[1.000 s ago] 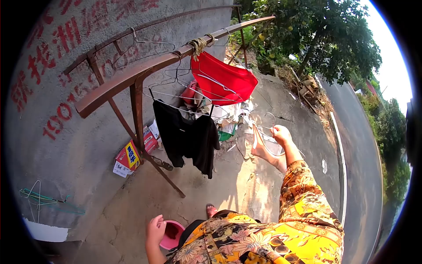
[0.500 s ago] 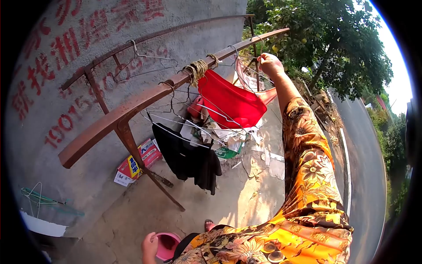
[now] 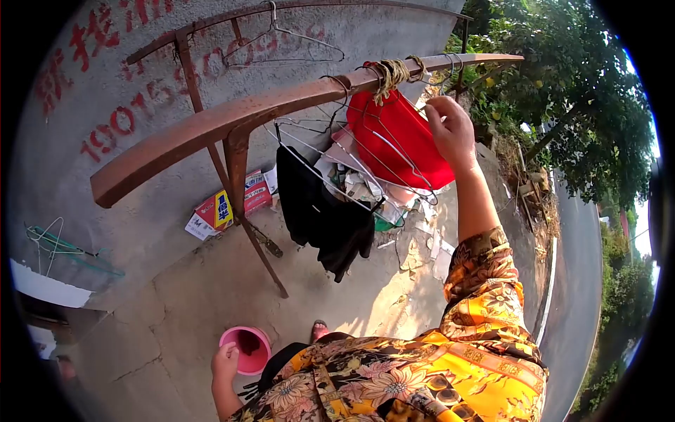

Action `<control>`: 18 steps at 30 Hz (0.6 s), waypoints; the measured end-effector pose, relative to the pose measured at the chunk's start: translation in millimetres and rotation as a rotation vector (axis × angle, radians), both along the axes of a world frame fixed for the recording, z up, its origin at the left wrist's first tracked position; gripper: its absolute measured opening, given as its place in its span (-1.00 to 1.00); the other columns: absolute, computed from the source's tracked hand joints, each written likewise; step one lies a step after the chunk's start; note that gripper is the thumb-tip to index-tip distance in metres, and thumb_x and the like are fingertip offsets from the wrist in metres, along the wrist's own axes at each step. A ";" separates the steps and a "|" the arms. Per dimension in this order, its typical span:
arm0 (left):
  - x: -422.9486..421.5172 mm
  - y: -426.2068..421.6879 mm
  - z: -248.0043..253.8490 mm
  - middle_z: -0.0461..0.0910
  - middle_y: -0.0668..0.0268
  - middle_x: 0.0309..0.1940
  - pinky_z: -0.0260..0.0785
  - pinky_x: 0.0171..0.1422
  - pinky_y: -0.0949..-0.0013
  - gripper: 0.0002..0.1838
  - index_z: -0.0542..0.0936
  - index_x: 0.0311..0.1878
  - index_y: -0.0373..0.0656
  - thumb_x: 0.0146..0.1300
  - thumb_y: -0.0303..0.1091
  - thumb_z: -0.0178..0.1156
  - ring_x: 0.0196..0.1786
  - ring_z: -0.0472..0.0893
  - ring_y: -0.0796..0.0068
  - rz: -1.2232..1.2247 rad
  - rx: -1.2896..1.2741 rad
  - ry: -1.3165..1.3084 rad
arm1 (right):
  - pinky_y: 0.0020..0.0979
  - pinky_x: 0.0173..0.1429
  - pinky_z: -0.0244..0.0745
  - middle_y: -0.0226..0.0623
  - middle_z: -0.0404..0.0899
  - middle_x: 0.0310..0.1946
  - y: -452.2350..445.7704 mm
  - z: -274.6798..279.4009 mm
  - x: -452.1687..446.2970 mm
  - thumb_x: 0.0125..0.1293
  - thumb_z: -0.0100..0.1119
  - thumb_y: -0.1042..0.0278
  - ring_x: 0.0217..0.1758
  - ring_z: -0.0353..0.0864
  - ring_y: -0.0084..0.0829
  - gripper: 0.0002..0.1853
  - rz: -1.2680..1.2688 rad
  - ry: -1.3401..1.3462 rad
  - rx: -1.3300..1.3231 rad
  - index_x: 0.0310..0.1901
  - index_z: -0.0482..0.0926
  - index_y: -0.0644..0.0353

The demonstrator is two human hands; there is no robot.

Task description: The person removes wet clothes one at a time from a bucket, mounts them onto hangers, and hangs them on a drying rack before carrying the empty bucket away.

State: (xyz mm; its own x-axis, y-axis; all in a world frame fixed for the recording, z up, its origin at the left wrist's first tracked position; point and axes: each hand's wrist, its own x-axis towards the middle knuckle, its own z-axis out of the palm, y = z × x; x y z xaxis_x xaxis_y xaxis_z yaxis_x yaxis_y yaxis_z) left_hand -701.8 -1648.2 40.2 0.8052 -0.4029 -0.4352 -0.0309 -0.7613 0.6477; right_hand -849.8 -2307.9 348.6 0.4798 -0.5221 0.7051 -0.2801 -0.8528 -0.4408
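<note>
My right hand (image 3: 451, 132) is raised beside a brown beam (image 3: 295, 98), close to the wire hanger hooks (image 3: 450, 69) over it. Its thumb and forefinger are bent and slightly apart, with nothing visible between them. Just left of this hand hangs a red cloth (image 3: 394, 141) at the hangers. A black garment (image 3: 320, 211) droops from a white wire hanger (image 3: 330, 181) further along. Low down, my left hand (image 3: 225, 362) has curled fingers and overlaps the rim of a pink bucket (image 3: 263, 354). Whether it grips the rim is unclear. Something dark red (image 3: 247, 342) lies inside the bucket.
A wire hanger (image 3: 281, 42) hangs on the rear rail by the painted wall. Beneath the beam are a red carton (image 3: 235, 202) and scattered paper scraps (image 3: 358, 184). Green and white hangers (image 3: 60, 246) are at left. A road (image 3: 573, 260) runs along the right.
My right hand has come back from the far hanger hook, and its pinch has loosened. My left hand stays by the pink bucket. The whole view has shifted.
</note>
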 end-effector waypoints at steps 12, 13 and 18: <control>6.8 -18.5 -8.6 0.69 0.14 -0.13 0.49 0.09 0.31 -0.70 0.62 0.08 -0.20 0.30 -0.36 0.20 -0.06 0.68 0.33 -0.077 -0.181 0.031 | -0.65 -0.41 0.26 -0.59 0.50 -0.43 5.8 -39.8 -11.5 0.39 0.09 0.48 -0.47 0.32 -0.77 -0.82 0.174 -0.037 0.669 -0.06 0.63 0.24; 7.6 -13.1 -12.4 0.69 0.14 -0.12 0.48 0.09 0.30 -0.70 0.62 0.08 -0.21 0.31 -0.37 0.20 -0.06 0.67 0.33 -0.091 -0.137 0.024 | -0.64 -0.42 0.24 -0.62 0.47 -0.45 -2.6 -41.7 -15.0 0.41 0.09 0.47 -0.49 0.29 -0.77 -0.83 0.229 -0.087 0.727 -0.06 0.63 0.24; 8.7 -5.4 -8.5 0.69 0.15 -0.12 0.48 0.08 0.31 -0.70 0.62 0.08 -0.22 0.32 -0.38 0.19 -0.07 0.67 0.34 -0.114 -0.100 0.009 | -0.61 -0.37 0.29 -0.53 0.45 -0.44 -7.1 -40.1 -32.9 0.42 0.05 0.49 -0.46 0.35 -0.68 -0.90 0.278 -0.063 0.946 -0.10 0.54 0.18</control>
State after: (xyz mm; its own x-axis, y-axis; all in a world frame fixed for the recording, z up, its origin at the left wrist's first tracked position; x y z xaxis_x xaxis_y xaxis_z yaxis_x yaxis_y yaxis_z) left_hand -693.1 -1653.6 31.8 0.7482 -0.5330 -0.3950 -0.1075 -0.6849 0.7207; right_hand -882.7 -2315.1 308.4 0.6465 -0.7583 0.0834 -0.0763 -0.1731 -0.9819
